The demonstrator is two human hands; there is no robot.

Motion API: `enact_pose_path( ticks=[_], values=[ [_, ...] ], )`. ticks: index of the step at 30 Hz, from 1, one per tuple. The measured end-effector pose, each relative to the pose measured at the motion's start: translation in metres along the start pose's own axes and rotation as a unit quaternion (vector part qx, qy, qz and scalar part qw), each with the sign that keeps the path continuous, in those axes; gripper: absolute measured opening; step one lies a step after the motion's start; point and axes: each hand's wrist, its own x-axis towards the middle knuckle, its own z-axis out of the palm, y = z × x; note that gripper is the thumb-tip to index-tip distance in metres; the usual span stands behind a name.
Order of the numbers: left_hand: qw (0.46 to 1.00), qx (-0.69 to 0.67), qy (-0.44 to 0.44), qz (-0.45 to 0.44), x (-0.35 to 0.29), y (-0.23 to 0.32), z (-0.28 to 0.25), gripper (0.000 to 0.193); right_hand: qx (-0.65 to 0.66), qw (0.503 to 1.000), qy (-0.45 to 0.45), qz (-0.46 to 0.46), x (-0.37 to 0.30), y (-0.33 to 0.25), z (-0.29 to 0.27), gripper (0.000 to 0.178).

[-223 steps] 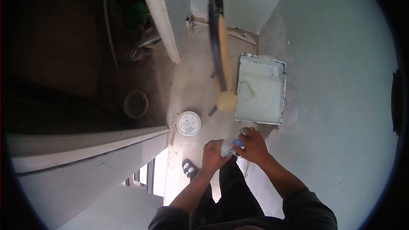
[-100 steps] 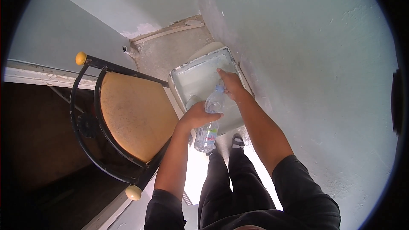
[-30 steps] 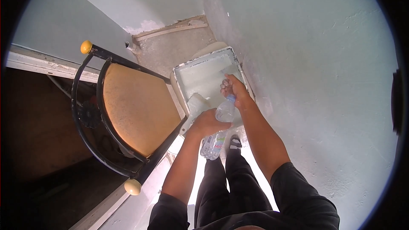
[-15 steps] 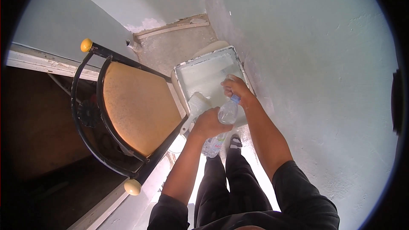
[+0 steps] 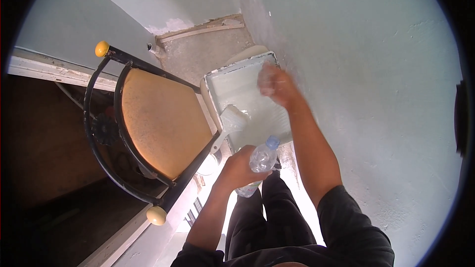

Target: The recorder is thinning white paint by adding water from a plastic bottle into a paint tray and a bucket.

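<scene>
A clear plastic bottle (image 5: 263,158) with a blue cap (image 5: 272,142) is gripped by my left hand (image 5: 239,170), its fingers wrapped round the body. It leans with the cap end away from me. Over the far right part of a paint tray (image 5: 210,91) is my right hand (image 5: 276,84), smeared by motion, so I cannot make out its fingers or anything in them. Pale paint coats the tray. A wide paintbrush (image 5: 231,119) with a white handle lies at the tray's left side, bristles inside and handle sticking out over the edge.
The tray rests on a chair, whose tan padded back (image 5: 161,118) and black metal frame (image 5: 89,104) stand to the left. A pale green wall (image 5: 376,94) rises close on the right. A pipe stub (image 5: 157,50) juts out near the far corner.
My right hand has left the bottle's cap area and moved up and away over the tray. The left hand has drawn the bottle down toward me.
</scene>
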Motion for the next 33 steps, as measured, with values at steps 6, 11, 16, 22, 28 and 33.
enact_pose_path(
  ticks=[6,11,16,22,28,33],
  values=[
    [1.000,0.002,0.021,-0.005,-0.034,-0.007,0.003,0.069,-0.589,0.741,0.280,-0.160,-0.021,0.090,-0.036,0.031],
    [1.000,-0.016,0.007,0.004,-0.032,-0.003,0.008,0.072,-0.619,0.698,0.308,-0.190,-0.017,0.066,-0.046,0.038],
    [0.999,-0.028,0.019,-0.006,-0.041,-0.011,0.005,0.072,-0.236,0.961,0.131,-0.059,-0.030,-0.009,0.033,0.046],
    [1.000,-0.022,0.015,0.005,-0.031,-0.005,0.012,0.074,-0.777,0.589,0.209,-0.079,-0.007,0.069,-0.075,0.026],
    [0.998,-0.021,0.055,0.009,-0.030,-0.015,0.012,0.073,-0.565,0.787,0.188,-0.159,-0.079,0.081,-0.046,0.022],
    [0.997,0.003,0.052,0.052,-0.023,-0.008,0.020,0.076,-0.470,0.879,0.022,0.077,-0.130,0.055,-0.024,0.019]
  ],
)
